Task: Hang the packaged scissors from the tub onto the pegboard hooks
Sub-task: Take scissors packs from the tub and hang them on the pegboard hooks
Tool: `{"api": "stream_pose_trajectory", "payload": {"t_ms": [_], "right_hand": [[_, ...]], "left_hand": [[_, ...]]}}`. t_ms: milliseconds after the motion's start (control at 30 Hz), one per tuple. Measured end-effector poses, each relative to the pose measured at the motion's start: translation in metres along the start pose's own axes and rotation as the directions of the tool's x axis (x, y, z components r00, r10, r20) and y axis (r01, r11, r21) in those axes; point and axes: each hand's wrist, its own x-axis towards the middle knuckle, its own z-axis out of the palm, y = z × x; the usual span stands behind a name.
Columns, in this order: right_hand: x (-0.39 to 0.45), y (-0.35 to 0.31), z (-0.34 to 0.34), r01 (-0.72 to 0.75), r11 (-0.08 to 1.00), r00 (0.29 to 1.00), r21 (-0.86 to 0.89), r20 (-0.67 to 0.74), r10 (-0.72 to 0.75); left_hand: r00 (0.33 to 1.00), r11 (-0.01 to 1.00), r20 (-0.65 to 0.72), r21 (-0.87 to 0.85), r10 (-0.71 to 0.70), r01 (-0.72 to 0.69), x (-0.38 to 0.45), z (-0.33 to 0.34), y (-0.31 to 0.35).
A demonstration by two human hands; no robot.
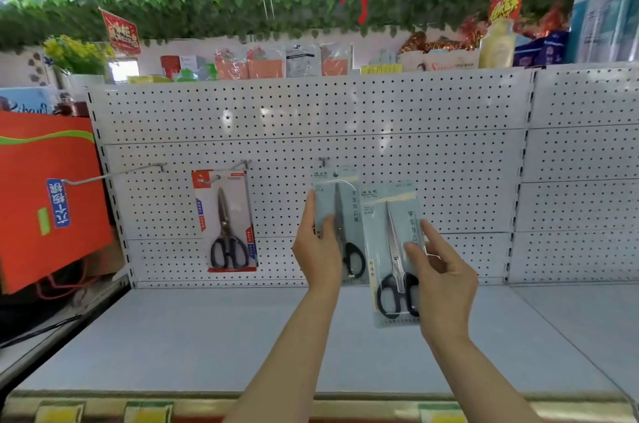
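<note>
3 scissor packs: 1 red-carded (226, 220), 2 pale blue (340, 215) (394, 249). 3 pegboard hooks (114, 174) (238, 167) (323, 161). 2 hands (316, 249) (446, 279), one blue pack each.

White pegboard (380, 118) with metal hooks, red-carded scissors pack (226, 220) hanging from one hook (238, 168), empty long hook (114, 175) to its left, pale grey shelf (193, 336) below, bare, price labels (103, 414) along its front edge

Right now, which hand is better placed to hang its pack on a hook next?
Left, probably. The left hand holds its pack up against the pegboard, its top hole right at the hook. The right hand holds its pack lower, with no hook above it.
</note>
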Motion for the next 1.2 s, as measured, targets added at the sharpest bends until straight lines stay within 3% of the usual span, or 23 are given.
{"api": "stream_pose_trajectory", "payload": {"t_ms": [200,500,700,833,967,1033,1200], "right_hand": [[0.003,0.007,0.007,-0.016,1.000,1.000,-0.003,-0.004,0.016],[0.002,0.022,0.027,-0.039,0.999,0.999,0.019,0.028,0.038],[0.007,0.029,0.047,-0.047,0.998,0.998,0.037,0.039,0.045],[0.016,0.029,0.069,-0.063,0.995,0.997,0.071,0.041,0.061],[0.022,0.035,0.088,-0.091,0.992,0.996,0.091,0.033,0.088],[0.025,0.039,0.094,-0.104,0.990,0.994,0.100,0.029,0.102],[0.032,0.056,0.106,-0.123,0.988,0.992,0.096,0.015,0.122]], "left_hand": [[1.000,0.999,-0.007,0.033,0.008,-0.007,0.009,0.004,-0.009],[1.000,0.960,-0.020,0.280,0.016,-0.009,0.020,0.002,-0.037],[0.984,0.964,0.017,0.202,0.175,-0.175,0.036,-0.019,-0.027],[0.885,0.835,0.181,0.294,0.428,-0.464,0.049,-0.024,0.008],[0.722,0.570,0.416,0.444,0.552,-0.691,0.064,-0.021,0.017],[0.712,0.517,0.459,0.490,0.532,-0.702,0.074,-0.019,0.010],[0.741,0.491,0.514,0.555,0.432,-0.671,0.088,-0.015,-0.001]]}}
